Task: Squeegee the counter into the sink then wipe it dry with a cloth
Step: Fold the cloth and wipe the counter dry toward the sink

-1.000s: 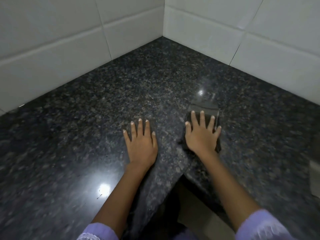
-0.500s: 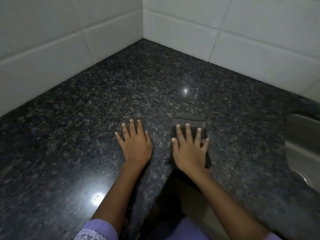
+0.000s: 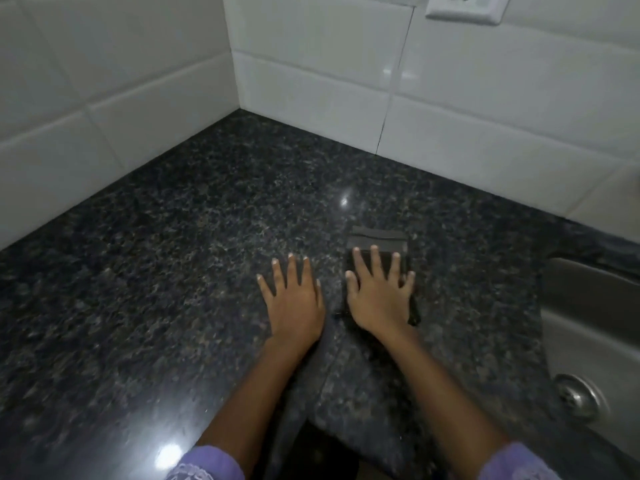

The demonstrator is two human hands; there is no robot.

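A dark speckled granite counter (image 3: 180, 271) fills the corner between two tiled walls. My right hand (image 3: 379, 292) lies flat, fingers spread, pressing down on a folded dark grey cloth (image 3: 377, 239) whose far edge shows beyond the fingertips. My left hand (image 3: 292, 301) rests flat on the bare counter just left of it, fingers apart, holding nothing. The steel sink (image 3: 588, 313) is at the right edge, with its drain (image 3: 576, 398) low down. No squeegee is in view.
White tiled walls (image 3: 485, 98) close off the back and left. A white wall socket (image 3: 465, 6) sits at the top right. The counter's inner front edge (image 3: 322, 393) runs between my forearms.
The view has swung right and up, bringing the sink and the socket into frame. Both hands stay flat, the right one on the cloth.
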